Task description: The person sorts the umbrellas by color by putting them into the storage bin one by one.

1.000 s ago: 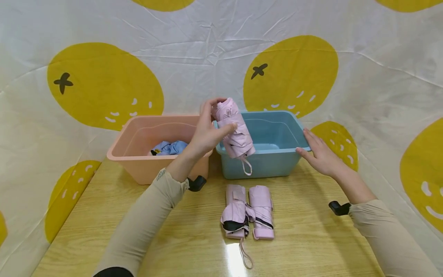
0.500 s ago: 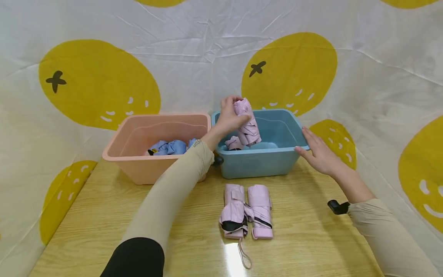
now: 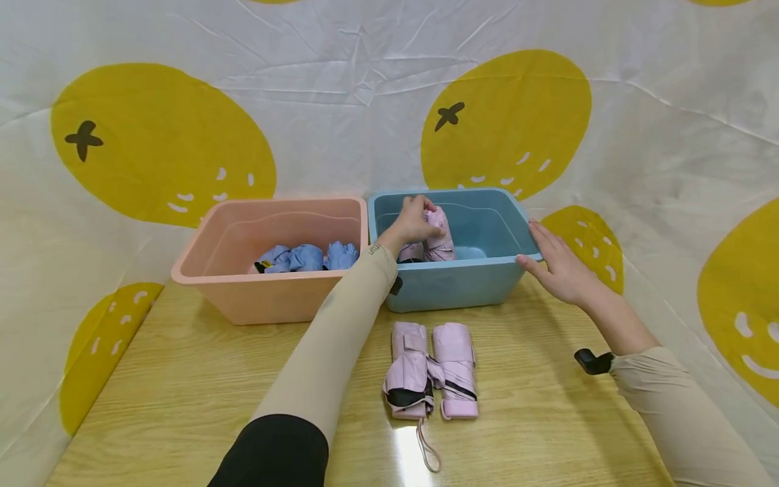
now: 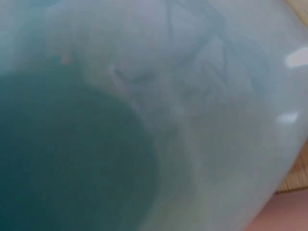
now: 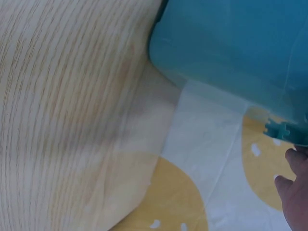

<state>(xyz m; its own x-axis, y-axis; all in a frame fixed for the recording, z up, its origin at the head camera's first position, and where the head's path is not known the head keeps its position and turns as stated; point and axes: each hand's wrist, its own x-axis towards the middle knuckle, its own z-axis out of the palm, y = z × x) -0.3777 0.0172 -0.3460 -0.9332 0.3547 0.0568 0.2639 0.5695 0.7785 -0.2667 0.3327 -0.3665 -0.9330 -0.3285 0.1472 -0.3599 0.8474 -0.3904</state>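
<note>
Pink umbrella (image 3: 444,242) has come down into blue bin (image 3: 450,287), L hand (image 3: 412,223) curled round its top end; R hand (image 3: 562,272), fingers near-straight, on bin's R rim; 2 umbrellas (image 3: 455,362) on tbl (image 3: 182,392).

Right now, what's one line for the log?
left hand: holds umbrella in blue bin; right hand: touches bin; table: two umbrellas; peach bin: blue bundles

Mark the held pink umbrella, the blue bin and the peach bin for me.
Held pink umbrella (image 3: 441,245), head view: the wrapped fabric of its side.
Blue bin (image 3: 453,287), head view: its front outer wall.
Peach bin (image 3: 268,299), head view: its front outer wall.
</note>
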